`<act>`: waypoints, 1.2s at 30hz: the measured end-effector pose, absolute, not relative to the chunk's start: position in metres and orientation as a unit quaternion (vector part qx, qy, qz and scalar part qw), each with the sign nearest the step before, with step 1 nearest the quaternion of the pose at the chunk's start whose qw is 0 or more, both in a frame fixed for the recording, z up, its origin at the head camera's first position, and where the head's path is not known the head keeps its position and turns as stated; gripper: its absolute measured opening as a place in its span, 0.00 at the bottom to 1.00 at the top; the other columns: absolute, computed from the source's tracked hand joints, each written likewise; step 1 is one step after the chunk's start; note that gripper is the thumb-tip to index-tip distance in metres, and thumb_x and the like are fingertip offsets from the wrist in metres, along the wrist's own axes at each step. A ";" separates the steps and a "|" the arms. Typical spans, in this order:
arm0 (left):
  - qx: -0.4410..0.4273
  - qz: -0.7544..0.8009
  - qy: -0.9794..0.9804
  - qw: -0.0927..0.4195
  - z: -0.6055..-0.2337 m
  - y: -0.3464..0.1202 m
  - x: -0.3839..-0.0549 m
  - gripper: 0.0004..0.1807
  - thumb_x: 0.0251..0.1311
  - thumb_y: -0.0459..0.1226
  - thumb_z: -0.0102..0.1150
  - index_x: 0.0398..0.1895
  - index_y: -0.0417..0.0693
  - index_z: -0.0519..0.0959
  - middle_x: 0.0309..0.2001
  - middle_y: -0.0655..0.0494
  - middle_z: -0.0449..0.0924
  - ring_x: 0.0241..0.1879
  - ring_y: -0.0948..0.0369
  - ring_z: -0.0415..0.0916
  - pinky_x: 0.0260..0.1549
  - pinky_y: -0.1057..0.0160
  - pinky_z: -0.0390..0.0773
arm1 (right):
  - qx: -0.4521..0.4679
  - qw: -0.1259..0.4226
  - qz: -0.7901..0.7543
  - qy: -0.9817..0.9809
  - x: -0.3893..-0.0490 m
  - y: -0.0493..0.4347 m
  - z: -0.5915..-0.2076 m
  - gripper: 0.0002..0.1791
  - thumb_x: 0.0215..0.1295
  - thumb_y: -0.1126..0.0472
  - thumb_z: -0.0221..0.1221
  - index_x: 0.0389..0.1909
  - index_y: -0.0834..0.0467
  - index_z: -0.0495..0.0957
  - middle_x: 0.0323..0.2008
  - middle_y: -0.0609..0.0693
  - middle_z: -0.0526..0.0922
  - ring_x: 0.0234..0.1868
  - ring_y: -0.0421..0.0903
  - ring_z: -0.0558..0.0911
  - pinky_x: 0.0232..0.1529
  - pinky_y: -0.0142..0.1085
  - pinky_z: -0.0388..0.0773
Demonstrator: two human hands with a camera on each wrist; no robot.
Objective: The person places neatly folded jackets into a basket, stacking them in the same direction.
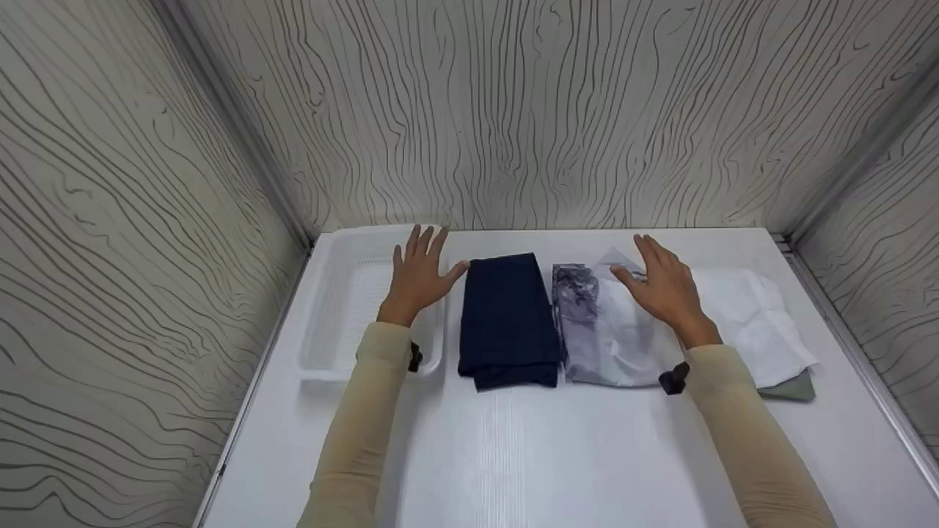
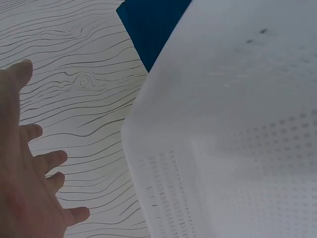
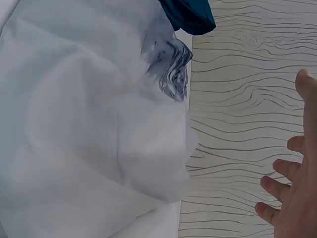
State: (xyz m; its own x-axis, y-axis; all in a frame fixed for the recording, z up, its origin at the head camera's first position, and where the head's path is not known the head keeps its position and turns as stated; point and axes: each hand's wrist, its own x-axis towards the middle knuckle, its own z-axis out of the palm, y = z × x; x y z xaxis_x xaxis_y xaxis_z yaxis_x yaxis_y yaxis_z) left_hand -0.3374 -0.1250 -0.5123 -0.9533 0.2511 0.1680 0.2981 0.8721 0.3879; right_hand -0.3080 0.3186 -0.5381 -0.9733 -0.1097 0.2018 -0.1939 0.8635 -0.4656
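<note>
My left hand [image 1: 420,281] is spread above the right side of a white plastic basket [image 1: 317,315], holding nothing. Perforated walls of that basket fill much of the left wrist view, with the hand [image 2: 29,168] at the left edge. To its right lies a folded navy cloth [image 1: 508,315]. Over a folded grey-and-white patterned cloth [image 1: 587,330], which has a translucent sheen, my right hand [image 1: 666,286] hovers with fingers extended and nothing in it. A white cloth [image 1: 755,323] lies right of that hand, on top of a green cloth [image 1: 792,387] whose corner shows.
All of it stands on a white table [image 1: 506,455]. Wood-grain patterned panels [image 1: 499,117] enclose the back and both sides, with grey metal strips [image 1: 235,110] at the corners. A small black device [image 1: 673,378] sits at the right wrist.
</note>
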 end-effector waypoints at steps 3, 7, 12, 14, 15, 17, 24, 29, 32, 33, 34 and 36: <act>-0.151 -0.218 -0.962 0.065 -0.514 -0.121 -0.335 0.46 0.76 0.64 0.49 0.87 0.52 0.53 0.85 0.41 0.55 0.87 0.42 0.42 0.79 0.27 0.47 | 0.081 0.091 0.272 -0.954 -0.305 0.311 -0.540 0.46 0.80 0.34 0.52 0.86 0.58 0.53 0.83 0.66 0.56 0.81 0.72 0.58 0.76 0.73 0.51; -0.154 -0.224 -0.960 0.062 -0.516 -0.116 -0.331 0.46 0.77 0.64 0.49 0.88 0.52 0.52 0.84 0.42 0.55 0.87 0.44 0.43 0.79 0.28 0.49 | 0.079 0.091 0.297 -0.947 -0.301 0.302 -0.544 0.45 0.80 0.34 0.52 0.85 0.58 0.55 0.83 0.65 0.58 0.80 0.71 0.59 0.76 0.72 0.53; -0.159 -0.237 -0.955 0.085 -0.520 -0.110 -0.326 0.45 0.77 0.61 0.53 0.86 0.48 0.55 0.83 0.40 0.60 0.85 0.42 0.49 0.78 0.29 0.56 | 0.074 0.078 0.317 -0.942 -0.298 0.292 -0.546 0.46 0.80 0.32 0.50 0.85 0.57 0.54 0.83 0.64 0.58 0.81 0.70 0.59 0.76 0.71 0.56; -0.162 -0.243 -0.951 0.098 -0.522 -0.108 -0.324 0.45 0.76 0.60 0.54 0.86 0.46 0.57 0.82 0.40 0.62 0.84 0.41 0.52 0.76 0.30 0.60 | 0.071 0.075 0.329 -0.939 -0.296 0.288 -0.547 0.45 0.80 0.33 0.50 0.86 0.56 0.54 0.83 0.64 0.58 0.81 0.69 0.60 0.76 0.70 0.58; -0.163 -0.247 -0.950 0.102 -0.522 -0.107 -0.323 0.45 0.76 0.59 0.55 0.86 0.46 0.57 0.81 0.40 0.63 0.83 0.41 0.54 0.76 0.30 0.62 | 0.070 0.073 0.333 -0.938 -0.295 0.287 -0.548 0.45 0.81 0.33 0.50 0.86 0.56 0.54 0.83 0.64 0.59 0.80 0.68 0.62 0.75 0.70 0.60; -0.161 -0.256 -0.948 0.101 -0.523 -0.105 -0.321 0.44 0.76 0.59 0.55 0.85 0.46 0.57 0.81 0.40 0.63 0.83 0.41 0.55 0.75 0.32 0.64 | 0.066 0.068 0.346 -0.933 -0.293 0.282 -0.548 0.45 0.81 0.33 0.50 0.86 0.56 0.54 0.82 0.64 0.60 0.79 0.67 0.64 0.73 0.70 0.62; -0.140 -0.286 -0.944 0.082 -0.526 -0.096 -0.312 0.44 0.77 0.60 0.55 0.87 0.50 0.55 0.82 0.41 0.61 0.83 0.42 0.57 0.74 0.33 0.66 | 0.073 0.048 0.410 -0.908 -0.288 0.268 -0.553 0.42 0.82 0.37 0.50 0.85 0.57 0.54 0.81 0.62 0.61 0.77 0.65 0.68 0.72 0.64 0.68; -0.145 -0.307 -0.937 0.084 -0.528 -0.087 -0.303 0.43 0.78 0.58 0.54 0.86 0.49 0.55 0.81 0.40 0.62 0.81 0.43 0.60 0.74 0.35 0.67 | 0.078 0.038 0.459 -0.884 -0.282 0.256 -0.557 0.40 0.84 0.42 0.50 0.84 0.61 0.55 0.80 0.64 0.62 0.76 0.66 0.69 0.73 0.62 0.69; -0.146 -0.324 -0.931 0.087 -0.531 -0.083 -0.299 0.42 0.78 0.57 0.54 0.86 0.48 0.57 0.81 0.40 0.63 0.81 0.43 0.61 0.74 0.36 0.67 | 0.073 0.029 0.478 -0.875 -0.279 0.249 -0.559 0.40 0.84 0.42 0.50 0.84 0.63 0.55 0.80 0.65 0.63 0.75 0.66 0.71 0.71 0.61 0.71; -0.145 -0.330 -0.929 0.088 -0.532 -0.081 -0.297 0.42 0.78 0.57 0.55 0.86 0.47 0.57 0.80 0.40 0.63 0.80 0.43 0.61 0.75 0.36 0.67 | 0.072 0.026 0.482 -0.873 -0.279 0.247 -0.560 0.40 0.84 0.43 0.50 0.84 0.63 0.55 0.80 0.66 0.63 0.75 0.66 0.71 0.71 0.61 0.71; -0.142 -0.336 -0.927 0.085 -0.533 -0.080 -0.296 0.42 0.78 0.57 0.55 0.86 0.48 0.57 0.81 0.40 0.63 0.81 0.44 0.61 0.75 0.37 0.67 | 0.071 0.026 0.486 -0.870 -0.279 0.245 -0.561 0.40 0.84 0.43 0.51 0.83 0.64 0.55 0.80 0.66 0.63 0.75 0.66 0.72 0.71 0.60 0.72; -0.136 -0.352 -0.923 0.078 -0.535 -0.077 -0.295 0.42 0.78 0.57 0.55 0.86 0.48 0.56 0.81 0.42 0.62 0.81 0.44 0.60 0.77 0.39 0.66 | 0.068 0.025 0.498 -0.864 -0.278 0.241 -0.563 0.39 0.85 0.44 0.51 0.83 0.65 0.56 0.79 0.67 0.64 0.74 0.66 0.73 0.71 0.60 0.72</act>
